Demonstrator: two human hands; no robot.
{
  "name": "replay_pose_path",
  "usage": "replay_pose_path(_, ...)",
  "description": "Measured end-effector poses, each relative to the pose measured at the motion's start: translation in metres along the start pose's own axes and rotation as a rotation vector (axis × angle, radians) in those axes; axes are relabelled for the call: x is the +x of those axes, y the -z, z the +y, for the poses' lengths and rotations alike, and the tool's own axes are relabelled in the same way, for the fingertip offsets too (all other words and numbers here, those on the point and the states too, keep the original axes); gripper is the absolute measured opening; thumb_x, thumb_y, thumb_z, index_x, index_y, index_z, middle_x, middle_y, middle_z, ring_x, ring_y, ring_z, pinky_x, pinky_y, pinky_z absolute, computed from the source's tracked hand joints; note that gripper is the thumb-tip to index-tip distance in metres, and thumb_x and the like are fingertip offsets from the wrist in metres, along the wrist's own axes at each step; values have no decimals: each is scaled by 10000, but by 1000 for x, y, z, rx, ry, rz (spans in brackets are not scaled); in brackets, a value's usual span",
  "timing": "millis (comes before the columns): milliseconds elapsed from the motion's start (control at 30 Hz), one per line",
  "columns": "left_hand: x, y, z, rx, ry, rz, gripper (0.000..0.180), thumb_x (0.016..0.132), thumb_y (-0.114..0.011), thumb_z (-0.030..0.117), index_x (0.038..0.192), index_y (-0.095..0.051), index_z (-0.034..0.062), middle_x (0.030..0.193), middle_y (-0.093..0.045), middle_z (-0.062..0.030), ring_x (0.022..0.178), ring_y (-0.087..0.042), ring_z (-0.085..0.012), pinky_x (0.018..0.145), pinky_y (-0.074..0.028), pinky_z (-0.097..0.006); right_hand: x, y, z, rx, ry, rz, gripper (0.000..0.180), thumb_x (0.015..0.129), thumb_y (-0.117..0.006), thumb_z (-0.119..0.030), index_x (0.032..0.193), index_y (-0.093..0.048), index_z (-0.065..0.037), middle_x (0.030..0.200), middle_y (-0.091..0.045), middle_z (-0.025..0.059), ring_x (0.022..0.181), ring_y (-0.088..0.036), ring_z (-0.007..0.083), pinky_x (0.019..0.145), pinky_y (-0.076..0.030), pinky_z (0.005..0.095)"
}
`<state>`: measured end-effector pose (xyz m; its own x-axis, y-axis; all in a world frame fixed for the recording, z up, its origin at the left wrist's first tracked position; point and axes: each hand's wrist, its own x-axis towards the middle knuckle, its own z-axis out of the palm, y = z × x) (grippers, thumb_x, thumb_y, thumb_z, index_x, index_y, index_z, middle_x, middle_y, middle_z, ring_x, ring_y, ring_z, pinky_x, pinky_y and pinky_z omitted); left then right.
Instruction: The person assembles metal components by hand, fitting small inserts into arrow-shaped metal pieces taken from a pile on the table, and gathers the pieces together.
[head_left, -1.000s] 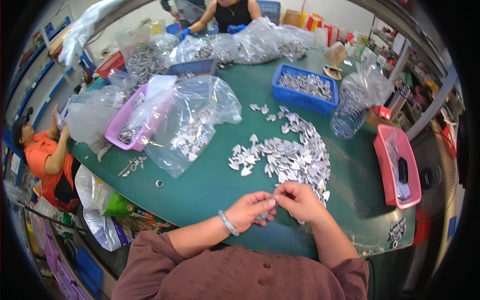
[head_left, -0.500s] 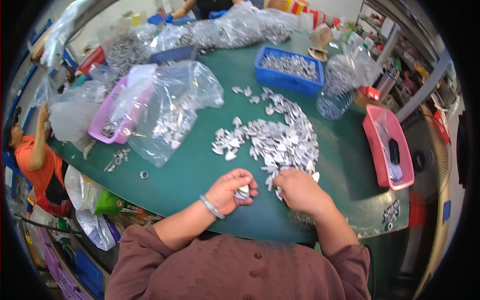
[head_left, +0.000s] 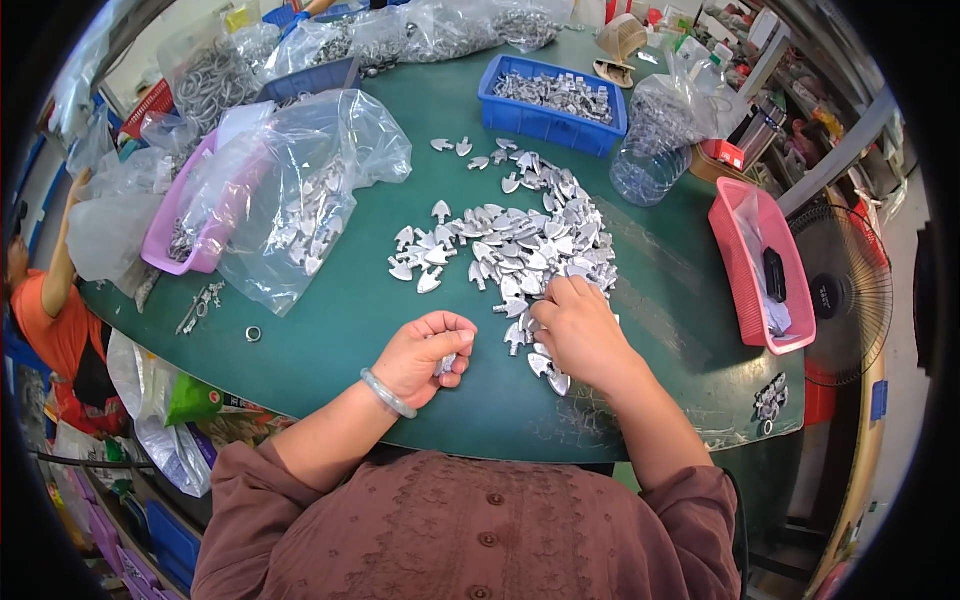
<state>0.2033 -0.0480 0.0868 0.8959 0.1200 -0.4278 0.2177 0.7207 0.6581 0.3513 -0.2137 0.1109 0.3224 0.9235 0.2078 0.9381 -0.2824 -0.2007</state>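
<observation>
A heap of silver, spearhead-shaped metal pieces point(head_left: 535, 245) is spread over the green table point(head_left: 455, 180) in front of me. My left hand point(head_left: 425, 360), with a pale bangle point(head_left: 388, 394) at the wrist, is closed near the table's front. Silver metal pieces point(head_left: 446, 365) show between its thumb and curled fingers; how many I cannot tell. At the heap's near right side, my right hand point(head_left: 585, 335) reaches down with fingers bent together. Its fingertips are among the pieces, and what they pinch is hidden. A few loose spearheads point(head_left: 548, 370) lie just below that hand.
A blue bin point(head_left: 553, 105) of small metal parts stands beyond the heap, beside a clear plastic jar point(head_left: 650, 175). To the right is a pink basket point(head_left: 765, 265); to the left, a clear bag point(head_left: 315, 200) and purple basket point(head_left: 190, 215). A person in orange point(head_left: 55, 320) is far left.
The whole view has shifted slightly, so everything sits further up and left. My right hand has moved a little deeper into the heap. My left hand stays closed on its pieces.
</observation>
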Motion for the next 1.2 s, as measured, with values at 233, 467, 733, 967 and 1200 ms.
replay_pose_path(233, -1, -5, 2, 62, 41, 23, 91, 832, -567, 102, 899, -550, 43, 708, -519, -28, 569, -470, -96, 437, -329, -200, 2, 5, 7, 422, -30, 72, 74, 699, -624, -53, 761, -586, -64, 718, -500, 94, 710, -517, 295, 627, -426, 375)
replay_pose_path(467, 3, -15, 0, 106, 87, -14, 125, 846, -552, 126, 924, -553, 29, 719, -537, -35, 569, -476, -89, 444, -338, -197, 1, 1, 5, 203, -63, 73, 84, 719, -600, -63, 801, -583, -65, 701, -513, 108, 697, -542, 297, 601, -440, 387)
replay_pose_path(733, 6, -17, -1, 100, 114, -20, 149, 858, -539, 133, 957, -558, 24, 726, -544, -44, 571, -487, -98, 441, -356, -201, -4, 3, 8, 275, 43, 92, 79, 675, -602, -47, 751, -583, -62, 671, -515, 90, 641, -541, 288, 560, -432, 382)
replay_pose_path(967, 7, -29, -5, 57, 79, -100, 201, 877, -517, 124, 1046, -546, 20, 797, -581, -72, 602, -534, -127, 465, -406, -224, -13, 9, -10, 439, 265, 304, 179, 649, -640, 30, 804, -617, -56, 766, -579, 65, 672, -570, 233, 567, -451, 311)
replay_pose_path(1200, 13, -30, -10, 50, -4, -7, 189, 856, -535, 79, 1036, -538, 21, 843, -599, -59, 638, -564, -132, 519, -449, -236, -22, -5, -12, 767, -5, 255, 120, 739, -611, 16, 834, -606, -59, 810, -599, 66, 708, -593, 201, 625, -470, 268)
